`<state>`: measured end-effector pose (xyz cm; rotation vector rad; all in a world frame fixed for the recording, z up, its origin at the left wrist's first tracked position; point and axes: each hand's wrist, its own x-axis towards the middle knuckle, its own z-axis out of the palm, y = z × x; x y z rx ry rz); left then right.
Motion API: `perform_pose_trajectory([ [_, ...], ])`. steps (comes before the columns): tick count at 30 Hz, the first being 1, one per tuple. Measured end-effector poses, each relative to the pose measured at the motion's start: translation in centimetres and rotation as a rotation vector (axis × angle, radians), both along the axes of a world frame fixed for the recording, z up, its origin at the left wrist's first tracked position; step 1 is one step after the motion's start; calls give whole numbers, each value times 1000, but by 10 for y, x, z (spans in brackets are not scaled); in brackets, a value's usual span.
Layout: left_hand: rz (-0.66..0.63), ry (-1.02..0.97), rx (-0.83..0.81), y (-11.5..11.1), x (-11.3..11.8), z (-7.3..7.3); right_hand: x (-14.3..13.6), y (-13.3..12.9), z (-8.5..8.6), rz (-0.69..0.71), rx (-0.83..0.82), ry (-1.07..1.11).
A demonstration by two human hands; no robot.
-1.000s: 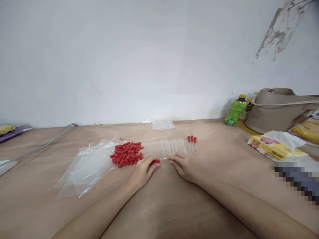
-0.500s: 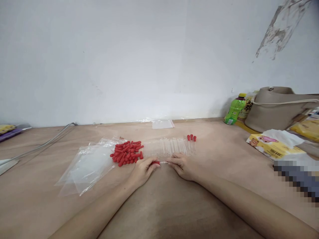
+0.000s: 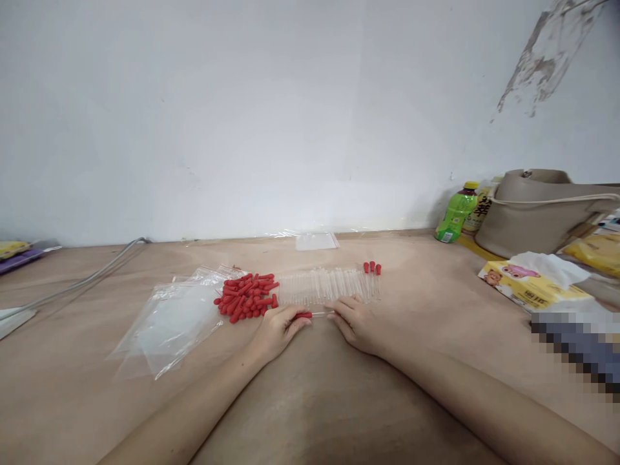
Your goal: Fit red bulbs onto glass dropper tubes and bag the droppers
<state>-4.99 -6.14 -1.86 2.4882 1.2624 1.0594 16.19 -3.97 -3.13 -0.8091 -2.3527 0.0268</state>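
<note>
My left hand [image 3: 281, 328] pinches a red rubber dropper bulb [image 3: 303, 315] between thumb and fingers. A thin clear glass dropper tube [image 3: 321, 314] runs from the bulb's open end to my right hand [image 3: 356, 323], whose thumb and fingers are closed on its other end. Just beyond both hands lies a row of clear glass tubes [image 3: 320, 285], side by side. At the row's right end are three droppers with red bulbs [image 3: 372, 266] on top. A pile of loose red bulbs [image 3: 246, 298] lies left of the row, close to my left hand.
Clear zip bags [image 3: 167, 323] overlap left of the bulb pile, and another small bag [image 3: 317, 241] lies by the wall. A grey cable [image 3: 97, 274] crosses the left side. At right stand a green bottle [image 3: 456, 214], a beige bag [image 3: 527, 216] and a tissue pack [image 3: 527, 284].
My right hand has shifted slightly right along the tube, and more of the tube shows between the hands. My left hand stays nearly in place on the bulb.
</note>
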Motion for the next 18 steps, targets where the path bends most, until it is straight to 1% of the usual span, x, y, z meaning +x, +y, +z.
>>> perform_pose_trajectory([
  [3, -26, -18, -1, 1, -1, 3, 3, 2, 1, 26, 24, 31],
  [8, -68, 16, -42, -1, 1, 5, 5, 5, -4, 65, 51, 28],
  [14, -48, 0, -36, -6, 5, 3, 1, 4, -5, 73, 69, 105],
  [18, -63, 18, -40, -8, 6, 3, 0, 3, -4, 75, 89, 62],
])
